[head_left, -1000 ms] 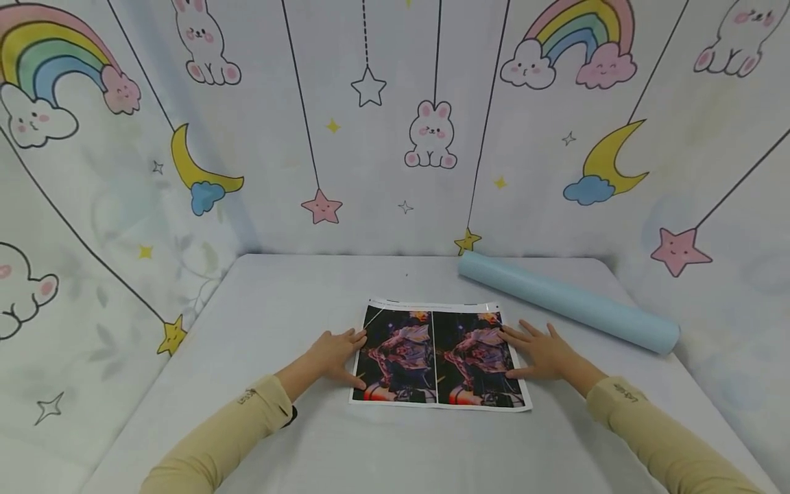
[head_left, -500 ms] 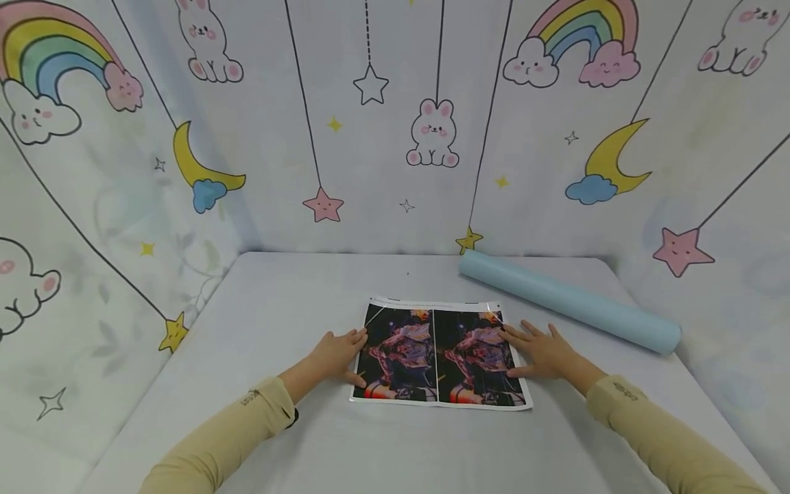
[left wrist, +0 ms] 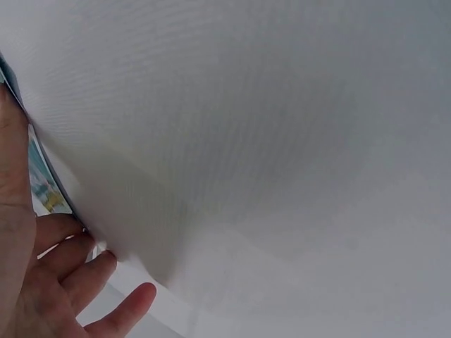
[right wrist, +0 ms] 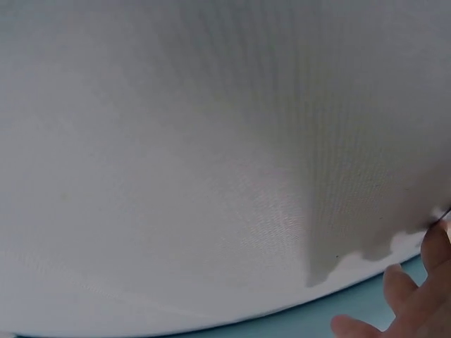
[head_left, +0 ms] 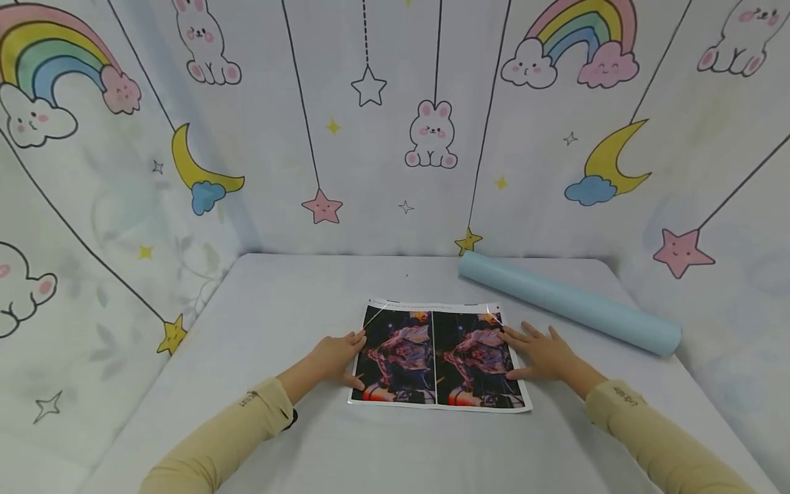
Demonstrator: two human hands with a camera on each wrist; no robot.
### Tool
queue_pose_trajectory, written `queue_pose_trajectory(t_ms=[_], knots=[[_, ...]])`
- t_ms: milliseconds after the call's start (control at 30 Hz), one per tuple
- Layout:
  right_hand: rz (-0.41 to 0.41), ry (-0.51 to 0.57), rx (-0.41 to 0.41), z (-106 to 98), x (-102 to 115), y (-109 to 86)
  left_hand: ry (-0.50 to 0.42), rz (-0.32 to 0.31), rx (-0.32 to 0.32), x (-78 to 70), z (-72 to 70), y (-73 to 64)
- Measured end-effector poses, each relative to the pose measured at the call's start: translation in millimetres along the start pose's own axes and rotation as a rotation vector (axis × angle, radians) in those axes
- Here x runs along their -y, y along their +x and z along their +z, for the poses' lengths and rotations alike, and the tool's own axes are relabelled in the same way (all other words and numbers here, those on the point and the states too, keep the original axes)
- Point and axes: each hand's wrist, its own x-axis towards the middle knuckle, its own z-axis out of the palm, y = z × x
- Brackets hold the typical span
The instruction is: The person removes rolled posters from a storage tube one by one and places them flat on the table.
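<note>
A printed sheet (head_left: 404, 357) lies on the white-covered table, showing two dark, colourful pictures of a figure side by side within a white border. Along its left edge rests my left hand (head_left: 330, 357), fingers and thumb spread onto the margin. My right hand (head_left: 546, 353) touches the opposite edge the same way, fingers extended. In the left wrist view, the left hand (left wrist: 60, 282) sits at the lower left beside a sliver of the sheet (left wrist: 44, 179). Part of the right hand (right wrist: 423, 303) appears at the lower right of the right wrist view.
A long light blue roll (head_left: 568, 302) lies slantwise at the table's back right, behind the right hand. White fabric (head_left: 395, 165) printed with rabbits, stars, moons and rainbows hangs around the back and sides. The table (head_left: 296, 295) extends on both sides of the sheet.
The head view shifts very slightly. Both hands stay at the sheet's edges, and the sheet and roll keep their places.
</note>
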Motion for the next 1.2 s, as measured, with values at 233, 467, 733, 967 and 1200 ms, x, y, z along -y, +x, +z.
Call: queue_pose_trajectory(t_ms=[233, 467, 733, 967, 1200], knots=[[-0.028, 0.048, -0.016, 4.4, 0.8, 1.1, -0.023, 0.002, -0.01, -0.6, 0.0, -5.4], [-0.044, 0.113, 0.002, 2.0, 5.2, 0.7, -0.075, 0.009, -0.04, -2.1, 2.1, -8.6], [-0.056, 0.106, -0.033, -5.0, 15.6, 2.0, -0.123, 0.13, -0.201, -3.0, -10.1, -2.2], [-0.084, 0.069, -0.093, -9.2, 28.4, 6.7, -0.193, 0.202, -0.226, -11.5, -24.9, 4.5], [-0.061, 0.081, -0.093, -1.9, 36.8, 9.7, -0.221, 0.235, -0.285, -19.6, -29.6, 11.1]])
